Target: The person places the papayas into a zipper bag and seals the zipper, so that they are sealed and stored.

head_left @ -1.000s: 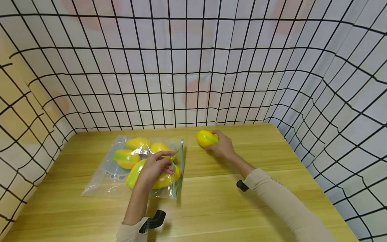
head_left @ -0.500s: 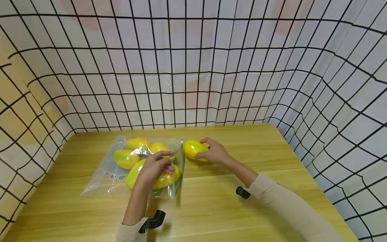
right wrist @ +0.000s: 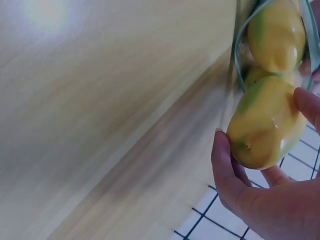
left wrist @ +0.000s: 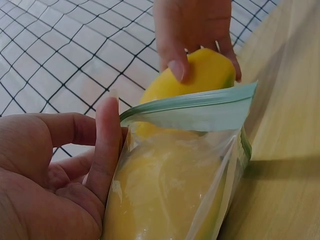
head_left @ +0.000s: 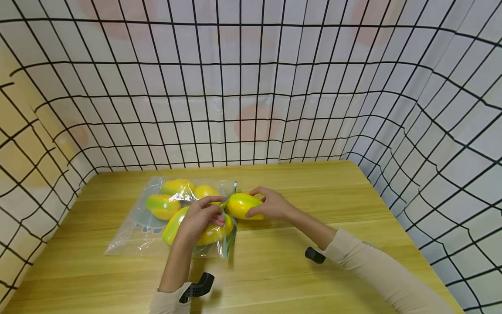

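Observation:
A clear zip bag [head_left: 125, 242] with a green seal strip [left wrist: 195, 109] lies on the left of the table, with several yellow-green mangoes inside, such as a mango [head_left: 162, 206] at its left. My left hand [head_left: 199, 220] pinches the upper rim of the bag's mouth, which faces right and stands open. In my right hand [head_left: 271, 204] is another mango [head_left: 241, 206], held between thumb and fingers at its right end. Its far end is at the bag's mouth, close to a bagged mango [right wrist: 277, 37] in the right wrist view.
The wooden table [head_left: 313, 270] stretches right and in front of the bag. White cloth walls with a black grid [head_left: 251, 87] stand at the back and both sides. A black wrist mount [head_left: 198, 288] sits on my left sleeve.
My right hand has carried the mango left and toward me, from the table beyond the bag to the bag's mouth. My left hand has stayed at the rim.

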### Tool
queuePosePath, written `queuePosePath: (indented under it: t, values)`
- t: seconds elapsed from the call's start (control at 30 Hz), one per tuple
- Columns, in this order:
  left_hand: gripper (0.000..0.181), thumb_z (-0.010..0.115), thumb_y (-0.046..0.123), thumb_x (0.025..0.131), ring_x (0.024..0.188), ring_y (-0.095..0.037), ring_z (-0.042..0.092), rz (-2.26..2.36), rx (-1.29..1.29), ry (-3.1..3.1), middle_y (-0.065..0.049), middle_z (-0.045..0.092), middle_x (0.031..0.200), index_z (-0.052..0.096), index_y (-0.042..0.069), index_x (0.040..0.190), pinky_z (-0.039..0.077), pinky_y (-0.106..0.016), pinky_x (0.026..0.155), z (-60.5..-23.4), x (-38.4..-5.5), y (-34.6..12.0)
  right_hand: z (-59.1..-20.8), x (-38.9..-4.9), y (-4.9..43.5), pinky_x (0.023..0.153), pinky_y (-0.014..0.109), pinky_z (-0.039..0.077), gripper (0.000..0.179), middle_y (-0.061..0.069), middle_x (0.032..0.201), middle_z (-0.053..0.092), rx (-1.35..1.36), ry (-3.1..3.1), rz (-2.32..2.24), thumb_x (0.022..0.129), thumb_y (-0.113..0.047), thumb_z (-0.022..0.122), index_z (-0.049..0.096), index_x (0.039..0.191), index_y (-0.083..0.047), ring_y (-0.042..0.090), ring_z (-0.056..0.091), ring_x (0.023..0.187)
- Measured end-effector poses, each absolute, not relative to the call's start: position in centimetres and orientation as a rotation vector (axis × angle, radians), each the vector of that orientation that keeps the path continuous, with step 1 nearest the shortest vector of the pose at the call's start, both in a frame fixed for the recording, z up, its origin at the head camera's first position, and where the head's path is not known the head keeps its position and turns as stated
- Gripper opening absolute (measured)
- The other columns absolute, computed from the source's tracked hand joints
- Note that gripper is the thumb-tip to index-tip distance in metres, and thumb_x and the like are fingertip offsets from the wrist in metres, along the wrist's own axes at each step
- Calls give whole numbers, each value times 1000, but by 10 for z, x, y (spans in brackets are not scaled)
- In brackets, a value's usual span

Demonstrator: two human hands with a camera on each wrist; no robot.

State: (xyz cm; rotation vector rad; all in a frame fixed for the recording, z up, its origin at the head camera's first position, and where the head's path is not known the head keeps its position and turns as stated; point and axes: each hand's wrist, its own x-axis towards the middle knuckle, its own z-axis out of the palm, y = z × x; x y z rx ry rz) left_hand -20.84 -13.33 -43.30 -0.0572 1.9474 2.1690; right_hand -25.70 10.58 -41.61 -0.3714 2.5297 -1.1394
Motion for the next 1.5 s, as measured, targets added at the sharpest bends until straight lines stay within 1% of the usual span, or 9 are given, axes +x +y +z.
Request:
queuePosePath:
  t: [0.17,0.43,0.6,0.77,0.83,1.13,1.27,1.43,1.5]
  values:
    - [38,53,1,99,61,-14,66,2164,-42,1937,-6,64,74,57,-3,137,62,-24,63,-433,-209,-133,-421,-254,98,66,27,53,68,8,122,66,-366,2563,-1093,74,-39,85,61,133,-16,20,62,89]
    - [37,54,2,99,61,-14,65,2157,-52,1950,-6,64,75,59,-2,136,62,-23,63,-433,-209,-133,-424,-251,88,68,26,54,69,7,123,66,-387,2631,-1049,81,-49,80,59,137,-15,20,63,94]
    - [37,55,3,99,62,-14,65,2154,-59,1951,-7,64,76,59,-2,136,62,-23,64,-432,-208,-133,-427,-250,83,69,26,52,70,8,122,67,-400,2669,-1033,84,-53,77,59,137,-12,19,62,91]
    - [37,55,3,99,62,-15,65,2160,-54,1946,-7,64,76,59,-2,135,62,-24,65,-434,-208,-132,-426,-250,81,65,26,53,68,9,113,69,-372,2632,-1073,83,-49,80,58,135,-10,19,63,83]
    - [36,55,3,99,62,-14,66,2165,-50,1946,-7,64,76,59,-2,135,62,-24,64,-434,-209,-133,-424,-250,81,66,26,54,67,10,111,69,-353,2612,-1086,82,-45,82,58,134,-10,19,65,85]
    - [37,54,1,97,59,-13,65,2159,-23,1966,-6,63,73,63,-1,133,61,-23,60,-434,-210,-132,-420,-253,74,86,36,60,59,16,117,69,-280,2497,-1250,78,-17,84,61,131,-5,25,68,101]
    - [37,53,0,97,58,-12,64,2159,-28,1968,-5,63,73,63,-1,132,60,-22,59,-435,-209,-132,-420,-254,67,86,35,59,51,15,114,70,-258,2486,-1345,79,-15,83,65,125,-3,25,67,101]
    - [37,53,1,97,58,-12,65,2156,-31,1971,-5,63,74,63,-1,133,60,-23,59,-434,-209,-132,-429,-255,59,84,34,58,50,16,115,69,-235,2481,-1413,80,-21,85,64,121,-1,26,66,102]
    - [37,53,1,97,58,-12,65,2160,-28,1968,-5,64,73,63,-1,133,61,-23,60,-434,-208,-132,-434,-256,57,79,32,58,51,15,112,70,-229,2482,-1418,81,-24,85,64,121,-2,25,67,98]
